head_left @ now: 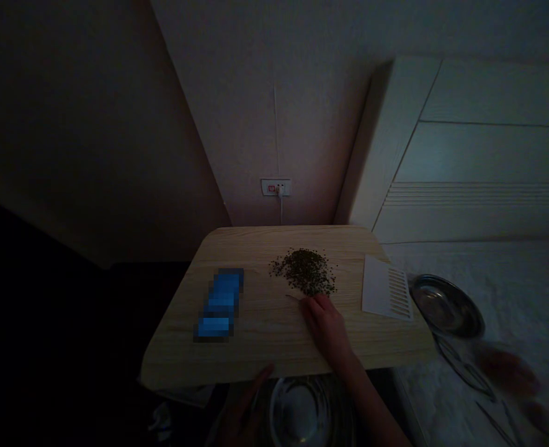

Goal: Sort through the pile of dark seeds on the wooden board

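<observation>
A loose heap of small dark grains or seeds (307, 268) lies spread on a light wooden table (250, 360). At the heap's near edge rests my right hand (321, 315), its fingers bent together. A thin, pale sliver (293, 297) shows at its fingertips; whether the fingers grip it or grains is too dim to tell. Low at the table's front edge is my left hand (250, 400), in deep shadow, with one finger stretched toward the rim. Beside it, below the tabletop, a shiny metal bowl (299, 413) is partly seen.
A glowing blurred-out screen (219, 304) lies at the table's left. At the right is a white slotted board (386, 288). Beyond, a metal bowl (446, 307) and dark scissor-like tools (464, 366) lie on a pale bed, near another person's blurred hand (507, 370). A wall socket (276, 187) holds a plug.
</observation>
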A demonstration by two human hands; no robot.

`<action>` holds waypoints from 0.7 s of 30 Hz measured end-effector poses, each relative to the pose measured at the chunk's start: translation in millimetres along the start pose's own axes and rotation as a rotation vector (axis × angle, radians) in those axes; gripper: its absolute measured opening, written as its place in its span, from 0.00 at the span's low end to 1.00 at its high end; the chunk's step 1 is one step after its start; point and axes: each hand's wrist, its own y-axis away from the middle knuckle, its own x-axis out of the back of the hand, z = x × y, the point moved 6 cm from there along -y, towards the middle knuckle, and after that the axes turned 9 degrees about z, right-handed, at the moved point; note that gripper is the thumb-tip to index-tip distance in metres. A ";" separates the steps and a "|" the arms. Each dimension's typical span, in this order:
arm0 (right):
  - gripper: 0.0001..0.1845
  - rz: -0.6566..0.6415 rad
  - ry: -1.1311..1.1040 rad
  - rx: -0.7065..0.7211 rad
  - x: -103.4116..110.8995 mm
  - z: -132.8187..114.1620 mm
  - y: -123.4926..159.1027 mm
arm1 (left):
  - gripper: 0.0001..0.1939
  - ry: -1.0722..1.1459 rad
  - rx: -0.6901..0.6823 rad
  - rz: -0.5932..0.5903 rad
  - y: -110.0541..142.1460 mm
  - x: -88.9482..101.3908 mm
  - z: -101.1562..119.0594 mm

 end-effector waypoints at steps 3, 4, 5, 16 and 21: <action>0.10 -0.025 0.007 0.035 -2.8 -4.4 -1.2 | 0.21 0.009 0.000 0.020 1.3 0.3 5.1; 0.10 -0.020 0.012 0.026 -3.2 -4.1 -1.9 | 0.20 0.013 0.002 0.024 1.9 0.0 7.0; 0.10 -0.008 0.019 0.007 -3.4 -3.1 -2.7 | 0.20 0.018 0.005 0.030 2.5 -0.4 8.6; 0.09 0.077 0.023 -0.107 -4.7 3.7 -6.2 | 0.19 -0.010 -0.045 0.033 -0.9 -0.6 1.8; 0.09 0.027 -0.029 -0.044 -8.1 -7.0 -8.9 | 0.20 -0.014 -0.064 -0.005 -1.0 -0.5 2.9</action>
